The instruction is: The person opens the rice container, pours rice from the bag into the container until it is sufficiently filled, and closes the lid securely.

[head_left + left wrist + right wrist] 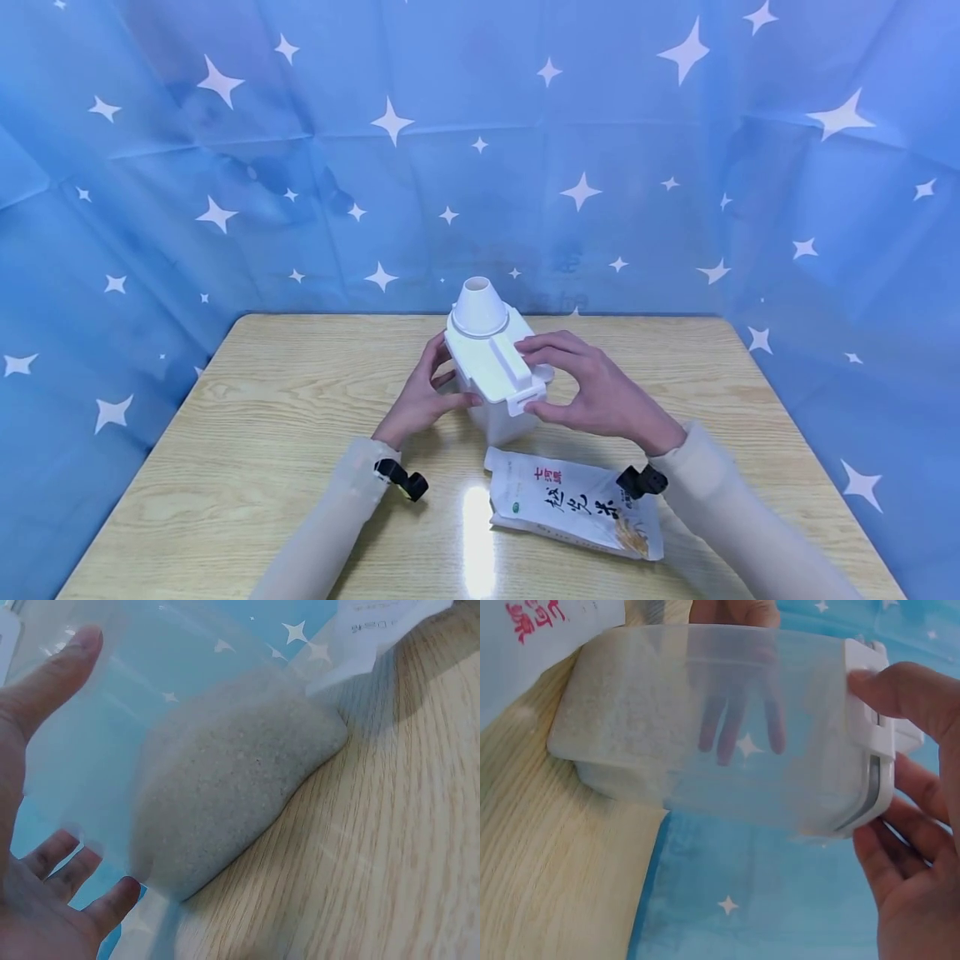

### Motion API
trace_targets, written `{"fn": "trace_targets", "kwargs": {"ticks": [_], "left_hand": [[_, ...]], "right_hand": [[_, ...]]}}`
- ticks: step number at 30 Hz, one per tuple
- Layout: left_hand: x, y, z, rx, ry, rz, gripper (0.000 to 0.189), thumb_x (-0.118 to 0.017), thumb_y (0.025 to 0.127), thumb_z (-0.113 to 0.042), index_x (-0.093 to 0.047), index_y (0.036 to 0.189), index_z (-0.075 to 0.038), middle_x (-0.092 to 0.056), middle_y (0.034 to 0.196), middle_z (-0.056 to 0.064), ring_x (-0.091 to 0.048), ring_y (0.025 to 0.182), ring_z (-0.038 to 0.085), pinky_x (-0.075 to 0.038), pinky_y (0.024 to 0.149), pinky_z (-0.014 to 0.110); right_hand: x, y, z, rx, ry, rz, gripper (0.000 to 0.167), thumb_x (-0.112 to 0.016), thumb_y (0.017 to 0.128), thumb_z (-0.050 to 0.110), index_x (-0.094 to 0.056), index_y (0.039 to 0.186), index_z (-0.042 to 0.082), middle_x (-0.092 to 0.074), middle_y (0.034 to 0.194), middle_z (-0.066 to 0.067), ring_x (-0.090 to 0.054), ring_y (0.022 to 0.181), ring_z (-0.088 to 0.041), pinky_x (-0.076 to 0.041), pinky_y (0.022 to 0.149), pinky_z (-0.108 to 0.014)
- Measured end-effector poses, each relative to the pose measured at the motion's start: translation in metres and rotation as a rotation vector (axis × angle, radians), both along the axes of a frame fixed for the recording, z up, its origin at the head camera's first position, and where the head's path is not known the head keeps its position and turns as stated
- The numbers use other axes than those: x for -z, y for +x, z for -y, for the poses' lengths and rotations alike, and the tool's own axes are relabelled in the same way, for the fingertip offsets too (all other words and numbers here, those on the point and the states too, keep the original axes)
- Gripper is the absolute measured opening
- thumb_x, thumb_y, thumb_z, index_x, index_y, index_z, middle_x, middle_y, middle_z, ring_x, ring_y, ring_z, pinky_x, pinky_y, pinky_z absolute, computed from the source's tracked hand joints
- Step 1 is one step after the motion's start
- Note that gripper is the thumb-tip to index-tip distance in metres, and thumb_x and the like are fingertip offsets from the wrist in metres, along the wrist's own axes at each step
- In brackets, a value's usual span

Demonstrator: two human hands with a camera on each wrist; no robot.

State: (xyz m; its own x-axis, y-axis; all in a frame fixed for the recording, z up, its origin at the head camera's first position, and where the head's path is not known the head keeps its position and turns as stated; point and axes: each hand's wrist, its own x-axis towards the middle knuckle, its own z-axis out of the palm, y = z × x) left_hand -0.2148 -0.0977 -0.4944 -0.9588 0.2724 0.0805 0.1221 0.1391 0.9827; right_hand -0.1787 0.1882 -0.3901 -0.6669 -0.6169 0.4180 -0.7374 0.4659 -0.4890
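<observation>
A translucent storage container (727, 720) of rice (232, 772) stands upright on the table, its lower part filled with grains. On top sits a white lid (474, 358) with a cone-shaped cup (480, 310) at its far end and a front latch (865, 712). My left hand (426, 398) holds the container around its left side, thumb toward the front and fingers along the far wall. With my right hand (585, 385) I grip the lid at its front right, thumb against the latch and fingers at the lid's edge and top.
A white printed rice bag (573, 504) lies flat in front of the container, beneath the right wrist. The wooden table (300, 375) ends at a blue star-patterned curtain (480, 233) at the back and sides.
</observation>
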Motion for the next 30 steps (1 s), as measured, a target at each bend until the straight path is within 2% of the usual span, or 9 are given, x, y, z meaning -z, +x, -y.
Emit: {"fn": "trace_targets", "kwargs": {"ticks": [5, 18, 30], "left_hand": [[-0.0036, 0.0006, 0.0005, -0.001, -0.010, -0.002, 0.109, -0.095, 0.073, -0.020, -0.027, 0.155, -0.044, -0.042, 0.154, -0.004, -0.039, 0.147, 0.024, -0.042, 0.121, 0.049], [-0.0029, -0.0005, 0.0022, 0.006, -0.023, -0.001, 0.104, -0.095, 0.074, -0.021, -0.030, 0.152, -0.040, -0.044, 0.149, 0.000, -0.041, 0.143, 0.025, -0.041, 0.121, 0.049], [-0.0005, -0.0016, 0.0008, 0.022, -0.028, -0.003, 0.104, -0.094, 0.075, -0.023, -0.028, 0.153, -0.042, -0.042, 0.151, -0.001, -0.039, 0.145, 0.025, -0.042, 0.120, 0.051]], "right_hand": [[-0.0005, 0.0000, 0.0011, 0.007, -0.004, -0.013, 0.043, -0.089, 0.081, 0.021, -0.071, 0.120, 0.020, -0.062, 0.141, 0.001, -0.057, 0.132, -0.021, -0.056, 0.104, -0.046], [0.0024, 0.0024, 0.0054, 0.012, -0.008, -0.157, 0.039, -0.089, 0.078, 0.020, -0.073, 0.113, 0.015, -0.065, 0.135, -0.002, -0.062, 0.123, -0.020, -0.061, 0.096, -0.041], [0.0073, 0.0001, 0.0029, 0.026, -0.025, -0.122, 0.037, -0.089, 0.078, 0.020, -0.071, 0.110, 0.018, -0.065, 0.136, 0.000, -0.061, 0.126, -0.019, -0.060, 0.098, -0.042]]}}
